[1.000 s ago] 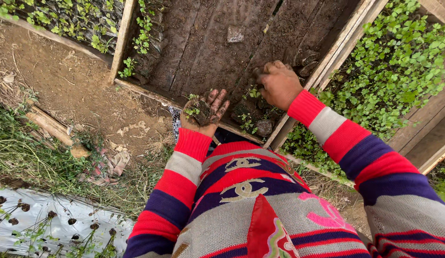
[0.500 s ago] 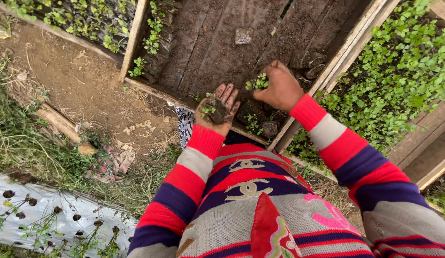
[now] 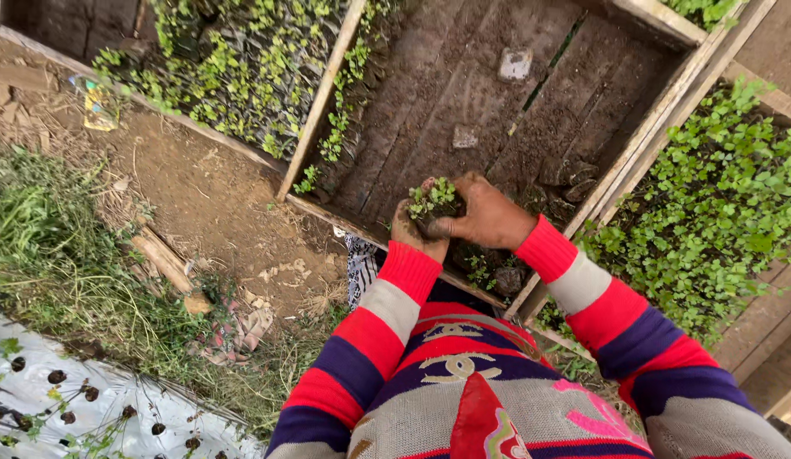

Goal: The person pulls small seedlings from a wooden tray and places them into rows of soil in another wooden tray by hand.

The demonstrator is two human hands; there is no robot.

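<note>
1. both hands now meet over the near edge of the wooden seedling tray. half a second back they were apart, the right one carrying a small tuft of green on its own.
2. left hand is cupped palm-up under a clump of seedlings with dark soil at the roots; fingers curled loosely around the clump, not flat open as they were a second ago.
3. right hand presses in from the side, fingers bent and closed against the same clump (thumb hidden behind the soil, so i cannot tell how tight the pinch is).
4. reading: the tuft from the right hand has been joined to what lay in the left palm. the bunch in hand looks bigger than before.
5. clump sits above the tray's bare boards, just past the near rail, clear of the few small pots left in the corner.
6. neighbouring bed of dense green seedlings on the right is untouched.
</note>
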